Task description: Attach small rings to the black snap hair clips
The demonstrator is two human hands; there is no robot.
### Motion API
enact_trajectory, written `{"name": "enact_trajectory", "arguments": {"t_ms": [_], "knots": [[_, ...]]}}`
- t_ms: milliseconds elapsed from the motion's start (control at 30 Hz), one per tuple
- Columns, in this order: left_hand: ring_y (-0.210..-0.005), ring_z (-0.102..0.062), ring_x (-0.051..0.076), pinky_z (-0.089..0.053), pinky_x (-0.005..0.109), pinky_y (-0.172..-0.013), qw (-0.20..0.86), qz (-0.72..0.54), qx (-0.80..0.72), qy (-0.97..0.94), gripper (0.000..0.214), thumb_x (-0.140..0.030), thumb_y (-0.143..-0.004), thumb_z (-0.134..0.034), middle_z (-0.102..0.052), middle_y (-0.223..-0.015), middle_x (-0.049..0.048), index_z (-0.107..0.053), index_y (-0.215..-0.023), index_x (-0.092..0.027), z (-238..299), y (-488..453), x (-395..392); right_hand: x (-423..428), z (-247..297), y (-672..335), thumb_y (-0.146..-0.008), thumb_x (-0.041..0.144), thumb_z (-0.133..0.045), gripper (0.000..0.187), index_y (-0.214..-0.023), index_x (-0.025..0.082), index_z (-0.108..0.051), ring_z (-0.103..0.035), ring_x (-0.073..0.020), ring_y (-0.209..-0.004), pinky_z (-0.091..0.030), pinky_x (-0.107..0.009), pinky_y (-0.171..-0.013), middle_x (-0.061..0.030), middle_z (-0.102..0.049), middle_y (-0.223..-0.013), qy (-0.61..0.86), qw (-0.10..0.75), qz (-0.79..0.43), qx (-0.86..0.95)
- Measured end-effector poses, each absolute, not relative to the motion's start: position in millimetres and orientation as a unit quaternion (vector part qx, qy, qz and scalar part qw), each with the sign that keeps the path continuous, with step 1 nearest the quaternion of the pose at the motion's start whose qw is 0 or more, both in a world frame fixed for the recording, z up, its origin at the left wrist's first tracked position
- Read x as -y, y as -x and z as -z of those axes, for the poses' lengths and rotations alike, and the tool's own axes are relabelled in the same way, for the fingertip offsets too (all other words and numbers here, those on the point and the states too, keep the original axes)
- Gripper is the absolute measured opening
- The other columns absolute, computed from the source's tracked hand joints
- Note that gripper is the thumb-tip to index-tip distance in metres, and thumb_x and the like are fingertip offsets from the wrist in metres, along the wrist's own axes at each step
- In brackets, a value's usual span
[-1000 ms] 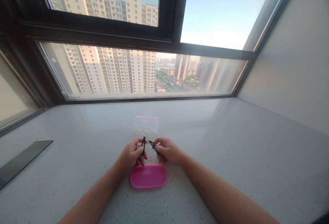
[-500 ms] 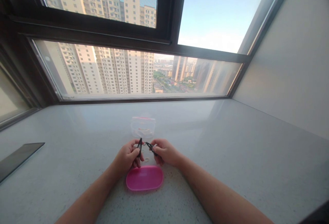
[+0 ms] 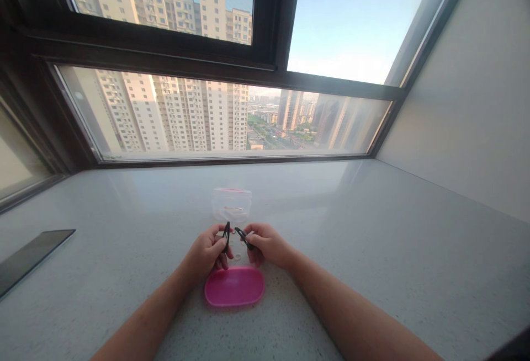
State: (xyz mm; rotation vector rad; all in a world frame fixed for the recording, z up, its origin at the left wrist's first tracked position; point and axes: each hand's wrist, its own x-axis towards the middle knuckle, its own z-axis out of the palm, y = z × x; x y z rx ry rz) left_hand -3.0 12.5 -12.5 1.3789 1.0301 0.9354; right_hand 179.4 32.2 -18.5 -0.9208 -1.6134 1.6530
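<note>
The single view looks from the person's head, forward and down at the left hand (image 3: 203, 253) and right hand (image 3: 267, 245) near 6 o'clock. It sits close above a stone sill (image 3: 331, 201), facing a window (image 3: 223, 118) at 12 o'clock

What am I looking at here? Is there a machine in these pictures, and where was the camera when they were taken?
There is no machine here, only a person's two bare hands. All three pictures come from one camera worn on the head, looking forward and down. The left hand pinches a black snap hair clip, and the right hand pinches a second clip. They are working over a speckled stone window sill. Just below the hands lies a pink oval plastic dish or lid, and beyond them stands a clear plastic container. Small pale rings lie between. A dark flat strip lies off to the left.
</note>
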Motion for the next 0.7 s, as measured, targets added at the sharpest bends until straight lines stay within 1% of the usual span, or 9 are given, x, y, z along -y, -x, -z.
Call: {"name": "enact_trajectory", "arguments": {"t_ms": [167, 333, 500, 700], "knots": [[-0.037, -0.056, 0.01, -0.038, 0.015, -0.033, 0.562, -0.407, -0.424, -0.582, 0.034, -0.028, -0.076, -0.045, -0.062, -0.059, -0.0005, -0.04, -0.107, -0.014, 14.9, 4.2, -14.0, -32.4, 17.5, -180.3, -0.074, 0.036, -0.053, 0.027, -0.091, 0.015, -0.05, -0.048, -0.0076, -0.034, -0.033, -0.016, -0.034, 0.0027, -0.058, -0.05, 0.322, 0.324, -0.642, 0.616], [-0.04, -0.057, 0.011, -0.04, 0.017, -0.035, 0.572, -0.412, -0.414, -0.576, 0.033, -0.025, -0.073, -0.049, -0.063, -0.063, 0.0006, -0.042, -0.105, -0.016, 14.4, 5.0, -14.6, -31.8, 15.5, -180.2, -0.074, 0.043, -0.054, 0.035, -0.096, 0.015, -0.049, -0.051, -0.008, -0.039, -0.035, -0.016, -0.035, 0.0005, -0.061, -0.058, 0.303, 0.331, -0.641, 0.623], [-0.041, -0.056, 0.011, -0.04, 0.017, -0.036, 0.566, -0.415, -0.413, -0.58, 0.034, -0.024, -0.073, -0.051, -0.063, -0.064, 0.0001, -0.043, -0.105, -0.015, 11.6, 4.2, -14.0, -32.4, 17.0, -180.4, -0.075, 0.042, -0.054, 0.037, -0.101, 0.016, -0.047, -0.052, -0.0079, -0.041, -0.036, -0.016, -0.036, -0.0001, -0.062, -0.064, 0.298, 0.338, -0.631, 0.632], [-0.043, -0.057, 0.01, -0.04, 0.017, -0.038, 0.552, -0.418, -0.409, -0.594, 0.034, -0.025, -0.075, -0.05, -0.063, -0.068, 0.0006, -0.042, -0.107, -0.016, 12.8, 4.1, -13.5, -33.3, 19.4, -180.2, -0.076, 0.038, -0.055, 0.036, -0.104, 0.018, -0.044, -0.052, -0.0075, -0.041, -0.037, -0.016, -0.036, -0.0004, -0.063, -0.068, 0.295, 0.339, -0.624, 0.639]]}}
